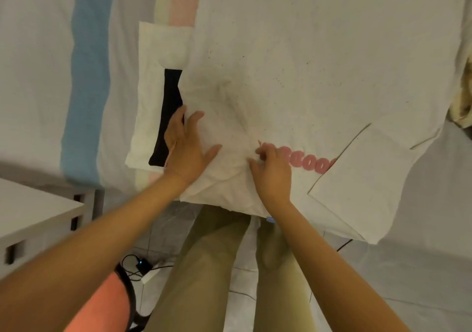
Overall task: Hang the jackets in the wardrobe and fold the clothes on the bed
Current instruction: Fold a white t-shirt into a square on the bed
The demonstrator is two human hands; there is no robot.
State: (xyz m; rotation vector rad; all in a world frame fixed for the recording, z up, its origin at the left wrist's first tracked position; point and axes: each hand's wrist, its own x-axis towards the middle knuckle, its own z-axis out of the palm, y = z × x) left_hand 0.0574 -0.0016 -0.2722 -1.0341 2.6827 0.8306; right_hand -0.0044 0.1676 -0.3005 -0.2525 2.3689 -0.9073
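My left hand point(187, 147) flat, fingers spread, presses white shirt point(293, 81) on bed point(38, 76); my right hand point(273, 170) pinches shirt fabric beside pink lettering point(311, 164).

White shirt point(293, 76) with pink lettering point(310, 162); bedsheet point(38, 50) striped blue, pink.

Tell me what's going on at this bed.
A person is folding a white T-shirt spread on the striped bed sheet. The left hand presses flat on the shirt, fingers spread, while the right hand pinches a crease of fabric beside the pink lettering. A folded white-and-black garment lies just to the left.
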